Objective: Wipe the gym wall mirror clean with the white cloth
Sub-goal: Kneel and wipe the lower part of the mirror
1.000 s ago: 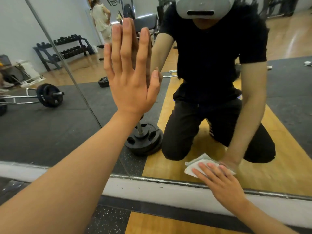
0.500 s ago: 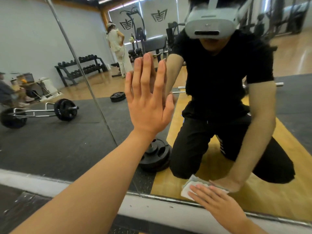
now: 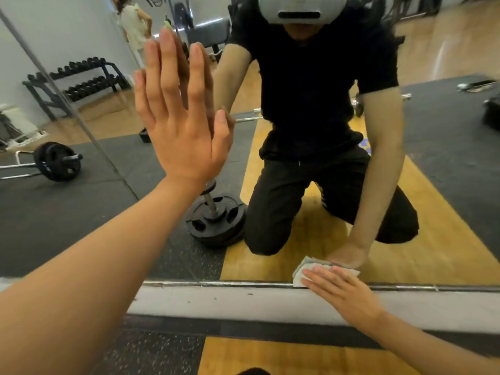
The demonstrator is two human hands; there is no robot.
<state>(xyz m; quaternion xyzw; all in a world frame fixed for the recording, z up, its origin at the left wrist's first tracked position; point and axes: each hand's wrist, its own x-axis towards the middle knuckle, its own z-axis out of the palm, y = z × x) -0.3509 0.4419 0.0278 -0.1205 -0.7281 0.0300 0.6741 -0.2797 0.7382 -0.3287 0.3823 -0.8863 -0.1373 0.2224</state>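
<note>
Filling most of the view, the wall mirror (image 3: pixel 81 217) shows a kneeling person in black (image 3: pixel 311 104) on a wooden floor strip, with a stack of weight plates (image 3: pixel 216 223) on the dark mat beside the knee. A slanting seam (image 3: pixel 67 104) crosses the left part of the mirror. Below the mirror runs a grey baseboard (image 3: pixel 216 301), and a thin metal strip (image 3: pixel 243 284) lines the mirror's bottom edge. The left forearm reaches up from the lower left to the mirror, and the left hand (image 3: pixel 181 125) lies flat against the glass in its upper left half, with the palm on the surface, the fingers straight and pointing up, and the thumb out to the side. The right hand (image 3: pixel 338 290) is at the mirror's bottom edge, right of centre, with its fingers straight and close together, pressing flat on the cloth (image 3: pixel 305 269). The white cloth is folded and sits between those fingers and the glass, touching the metal strip. Its long side runs along the mirror's bottom edge, left to right, and its layered free end sticks out to the left past the fingertips, with one corner pointing up and left.
</note>
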